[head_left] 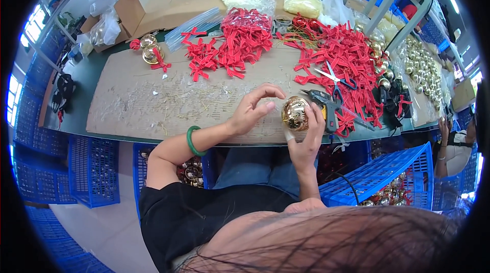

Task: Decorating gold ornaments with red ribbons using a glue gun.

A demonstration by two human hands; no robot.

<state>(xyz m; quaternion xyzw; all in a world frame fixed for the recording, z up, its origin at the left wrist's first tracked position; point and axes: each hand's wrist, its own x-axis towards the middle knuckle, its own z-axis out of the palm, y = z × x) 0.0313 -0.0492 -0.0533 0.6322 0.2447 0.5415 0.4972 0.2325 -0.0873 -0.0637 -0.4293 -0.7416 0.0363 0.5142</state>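
A shiny gold bell-like ball [295,113] is gripped in my right hand [308,137], just above the table's near edge. White wrapping shows on that hand's thumb. My left hand [254,108], with a green bangle on its wrist, hovers to the left of the ball. Its fingers are spread and a small gap parts them from the ball. Right beside my right hand lies a dark glue gun [326,105]. A pair of scissors [336,80] rests on the red velvet bows [347,51] beyond it.
More red bows [245,38] lie at the table's middle back. A gold ornament with a red bow [151,54] stands at the left. Many gold balls [421,63] cover the right side. Blue crates [94,171] stand below; one tilted crate [380,176] is at my right. Another person's arm [445,140] shows far right.
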